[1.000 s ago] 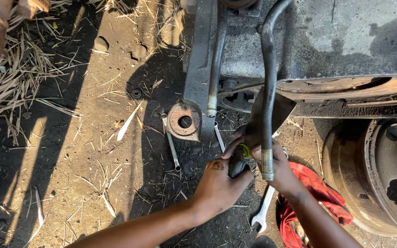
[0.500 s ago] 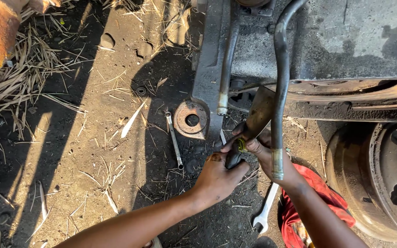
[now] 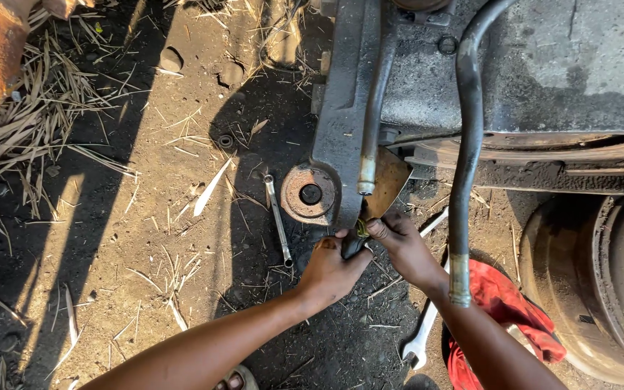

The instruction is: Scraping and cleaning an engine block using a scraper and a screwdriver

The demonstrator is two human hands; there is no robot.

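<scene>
Gripping a small dark tool handle [image 3: 352, 245] with my left hand [image 3: 330, 271], I keep the fingers curled shut around it just under the lower end of the grey cast-metal arm [image 3: 344, 108]. My right hand [image 3: 402, 249] is pressed in from the other side, thumb and fingertips pinched on a small yellow-green part [image 3: 362, 228] at the handle's upper end; whether it is a fitting or part of the tool cannot be told. Both hands are together, touching around this one spot.

Compared with a second ago, both hands sit a little further up and to the right in view, and the camera is closer to the work. The grip itself is unchanged: same handle, same pinch. I judge from this that the work at the joint is in progress and not released.

The handle's long axis runs from lower left to upper right, its upper end pointing at the brown plate [image 3: 384, 189] behind the metal arm. The visible length is short; the rest is hidden in my left palm.

Surroundings:
- A rusted round bushing eye [image 3: 310, 193] lies just left of the joint.
- A slim spanner [image 3: 278, 218] lies on the dirt ground [image 3: 146, 238], near my left hand.
- A second, silver spanner [image 3: 422, 334] lies under my right forearm, beside a red cloth [image 3: 503, 307].
- A black hose [image 3: 464, 159] hangs down at the right.
</scene>
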